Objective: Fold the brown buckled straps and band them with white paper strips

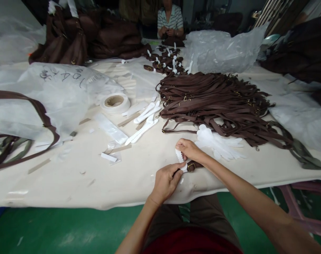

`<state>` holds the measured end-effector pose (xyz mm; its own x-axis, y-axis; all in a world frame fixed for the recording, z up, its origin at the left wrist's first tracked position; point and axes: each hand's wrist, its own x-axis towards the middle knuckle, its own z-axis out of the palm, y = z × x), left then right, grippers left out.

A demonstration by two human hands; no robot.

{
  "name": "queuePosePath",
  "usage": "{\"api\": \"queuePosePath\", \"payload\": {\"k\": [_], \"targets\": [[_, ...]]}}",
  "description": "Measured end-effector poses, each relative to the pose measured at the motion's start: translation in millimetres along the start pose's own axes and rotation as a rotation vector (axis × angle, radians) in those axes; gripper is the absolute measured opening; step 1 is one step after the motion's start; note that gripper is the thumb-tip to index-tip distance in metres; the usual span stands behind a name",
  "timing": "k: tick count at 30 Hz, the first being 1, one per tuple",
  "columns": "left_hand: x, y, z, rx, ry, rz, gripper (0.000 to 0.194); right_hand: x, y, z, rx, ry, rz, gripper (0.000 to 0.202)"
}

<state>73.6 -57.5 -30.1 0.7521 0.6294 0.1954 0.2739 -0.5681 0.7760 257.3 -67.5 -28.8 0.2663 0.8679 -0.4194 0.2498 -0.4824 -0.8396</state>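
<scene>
Near the table's front edge, my left hand (167,180) is closed on the lower end of a white toothed strip (179,155), beside a brown strap with a brass buckle (191,167). My right hand (189,149) pinches the upper part of the same strip. The buckled strap runs off to the right, partly beneath my right forearm. More white toothed strips (143,131) lie left of the large pile of brown straps (208,98). Flat white pieces (221,143) are spread just behind my right forearm.
A white tape roll (115,103) and clear plastic sheeting (67,91) are on the left. Brown bags (115,38) stand at the back left. Small buckled straps (165,61) lie before a seated person (170,21). A pink stool (295,208) is at lower right.
</scene>
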Motion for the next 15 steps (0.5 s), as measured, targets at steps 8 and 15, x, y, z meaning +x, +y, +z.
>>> {"api": "queuePosePath", "payload": {"k": [8, 15], "targets": [[-0.6, -2.2, 0.2, -0.025, 0.023, 0.034, 0.032, 6.4, -5.2, 16.8, 0.066, 0.109, -0.107, 0.021], [-7.4, -12.5, -11.0, -0.185, -0.156, -0.246, 0.025, 3.7, 3.2, 7.4, 0.160, 0.206, -0.226, 0.024]]}}
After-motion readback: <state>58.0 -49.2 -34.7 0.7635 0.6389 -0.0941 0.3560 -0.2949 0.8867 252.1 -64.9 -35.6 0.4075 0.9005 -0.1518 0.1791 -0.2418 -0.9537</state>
